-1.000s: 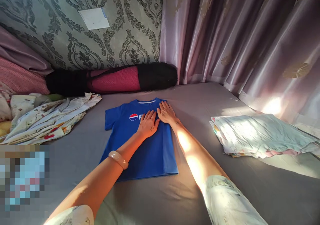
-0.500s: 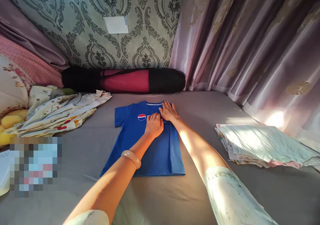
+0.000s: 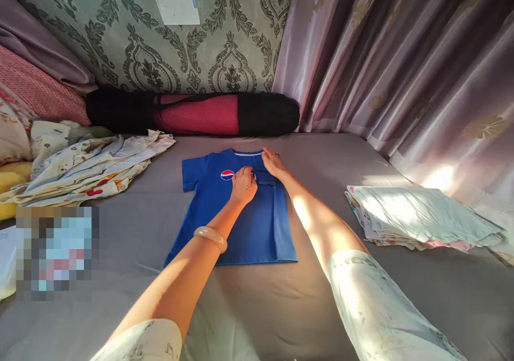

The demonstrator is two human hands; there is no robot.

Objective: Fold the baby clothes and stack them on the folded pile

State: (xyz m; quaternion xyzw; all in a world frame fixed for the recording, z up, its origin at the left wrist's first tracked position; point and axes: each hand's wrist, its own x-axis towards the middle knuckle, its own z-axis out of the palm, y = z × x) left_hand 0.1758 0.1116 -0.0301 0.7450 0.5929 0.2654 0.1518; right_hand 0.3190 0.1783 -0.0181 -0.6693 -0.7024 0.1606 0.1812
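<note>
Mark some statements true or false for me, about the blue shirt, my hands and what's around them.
The left hand is nearer the shirt's round logo than the right hand. True.
The right hand is at the bottom hem of the blue shirt. False; it is up near the collar.
The bangle is on the left arm. True.
The black and pink roll stands upright. False; the roll lies on its side.

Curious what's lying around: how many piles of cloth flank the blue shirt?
2: a loose pile left of the shirt, a neater stack right of it, both on the grey sheet.
</note>
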